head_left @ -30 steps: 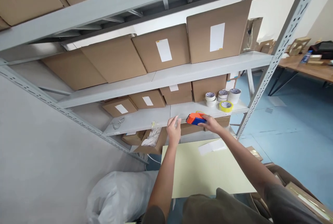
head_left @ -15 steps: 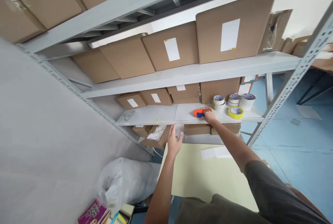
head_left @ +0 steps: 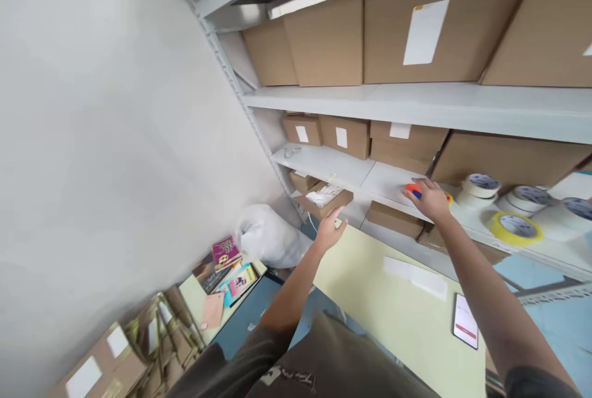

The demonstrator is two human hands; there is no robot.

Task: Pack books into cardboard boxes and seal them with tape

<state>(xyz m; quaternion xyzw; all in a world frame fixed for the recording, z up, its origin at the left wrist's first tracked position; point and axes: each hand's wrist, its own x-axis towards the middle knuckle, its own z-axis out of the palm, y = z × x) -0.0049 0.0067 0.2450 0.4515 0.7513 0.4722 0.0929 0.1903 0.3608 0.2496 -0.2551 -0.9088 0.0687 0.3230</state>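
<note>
An orange and blue tape dispenser with a yellow roll lies on the middle shelf board. My right hand reaches over it with fingers curled round it, hiding most of its body. To the right of that hand are a yellow tape roll and stacked white tape rolls. My left hand hovers with fingers apart at the far edge of the pale yellow table, holding nothing. Closest to it is an open carton with white material inside, on the lower shelf.
Labelled cardboard boxes fill the shelves behind. On the table lie white paper strips and a phone. A stuffed plastic bag, books and flattened cartons stand along the left wall.
The view has swung left and down, bringing the phone, books and flattened cartons into sight. My right hand stays at the tape dispenser; my left hand remains open.
</note>
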